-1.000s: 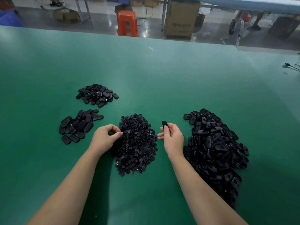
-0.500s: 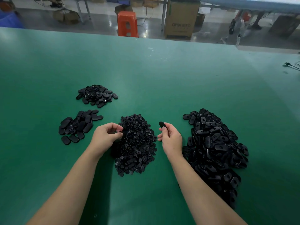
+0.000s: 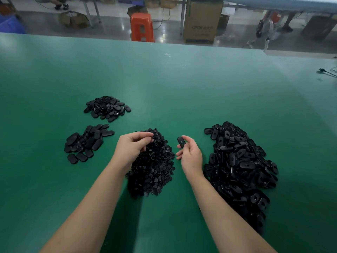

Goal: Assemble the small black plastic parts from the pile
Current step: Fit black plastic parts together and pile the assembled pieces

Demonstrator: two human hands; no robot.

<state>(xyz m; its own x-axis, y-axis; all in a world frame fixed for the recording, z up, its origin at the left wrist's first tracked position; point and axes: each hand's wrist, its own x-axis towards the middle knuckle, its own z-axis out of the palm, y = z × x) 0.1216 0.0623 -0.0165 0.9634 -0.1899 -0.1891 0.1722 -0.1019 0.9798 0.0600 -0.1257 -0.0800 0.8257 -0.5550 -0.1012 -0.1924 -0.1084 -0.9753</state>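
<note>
Fingers (image 3: 145, 136) of my left hand (image 3: 131, 148) have lifted off the middle pile (image 3: 155, 167), pinching what looks like a small piece; right hand (image 3: 191, 156) still grips oval cover (image 3: 181, 142) w/ slot facing left, so joining's prob next.

I am counting four piles of black parts (image 3: 151, 167) on one table (image 3: 182, 84), two hands, one oval part (image 3: 181, 142), one orange stool (image 3: 142, 27), one cardboard box (image 3: 202, 21).
</note>
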